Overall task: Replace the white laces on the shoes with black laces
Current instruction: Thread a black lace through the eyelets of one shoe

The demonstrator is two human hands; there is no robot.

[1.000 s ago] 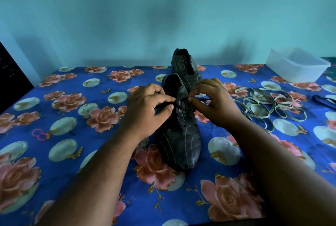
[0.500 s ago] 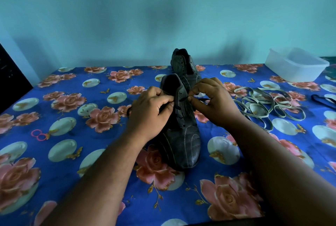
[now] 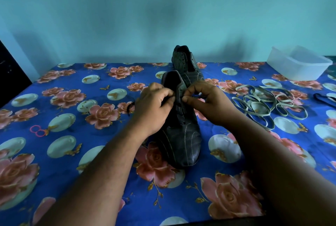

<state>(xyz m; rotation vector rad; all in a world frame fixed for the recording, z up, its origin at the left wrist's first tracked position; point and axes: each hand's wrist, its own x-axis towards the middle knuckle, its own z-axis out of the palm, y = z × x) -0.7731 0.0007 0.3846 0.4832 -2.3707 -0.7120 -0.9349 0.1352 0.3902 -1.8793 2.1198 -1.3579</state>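
From the head camera, a dark shoe [image 3: 179,131] stands on the table [image 3: 76,164], toe toward the person, with a second shoe [image 3: 185,62] just behind it. The left hand [image 3: 154,105] pinches a black lace [image 3: 131,107] at the shoe's left eyelets, the loose end trailing out beside the wrist. The right hand [image 3: 205,102] has thumb and fingers curled at the right eyelets, apparently pinching the lace. The white laces [image 3: 263,103] lie coiled to the right, near a clear plastic tub [image 3: 298,63].
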